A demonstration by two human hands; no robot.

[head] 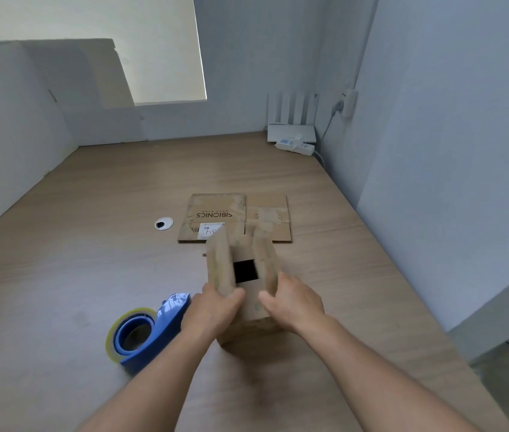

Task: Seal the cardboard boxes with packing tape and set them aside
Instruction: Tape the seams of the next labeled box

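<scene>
My left hand [212, 310] and right hand [293, 302] grip the small cardboard box [253, 311] from either side, thumbs curled over its near top edge. It stands on the wooden table [91, 275], blurred, brown and scuffed. Its flaps are raised around a dark square opening, and I cannot tell what is inside. A blue tape dispenser [144, 335] lies just beside my left hand, and a flattened box [234, 218] lies behind.

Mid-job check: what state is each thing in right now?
small cardboard box: top open, flaps up
flattened cardboard box: lying flat on the table
tape dispenser: resting on the table, untouched
left hand: grips the small box's left side
right hand: grips its right side
</scene>
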